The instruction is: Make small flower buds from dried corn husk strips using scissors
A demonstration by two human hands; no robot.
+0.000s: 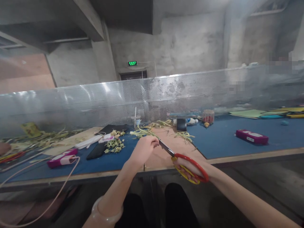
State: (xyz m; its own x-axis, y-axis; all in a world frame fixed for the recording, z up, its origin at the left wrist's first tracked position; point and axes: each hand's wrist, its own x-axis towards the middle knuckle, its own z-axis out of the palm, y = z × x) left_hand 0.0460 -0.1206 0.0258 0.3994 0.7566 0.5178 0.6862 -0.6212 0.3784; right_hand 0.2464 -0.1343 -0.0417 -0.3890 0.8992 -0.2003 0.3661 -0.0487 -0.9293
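Observation:
My right hand [188, 167] grips a pair of scissors [167, 148] by their red and yellow handles, fingers through the loops. The metal blades point up and left, their tips close to my left hand [145, 147]. That hand is closed, its fingertips turned in and partly hidden, and I cannot make out what is pinched in it. Just behind it lie pale green plant stalks [142, 131], on and beside a tan cardboard sheet [155, 161]. To its left is a heap of small cut green pieces [115, 145] on the blue tabletop [136, 137].
A black phone [96, 151] and a purple box [63, 158] with a pink cable lie at left. Another purple box [251, 136] sits at right. A jar [208, 116] and a lidded cup [136, 120] stand before a perforated metal screen [114, 95].

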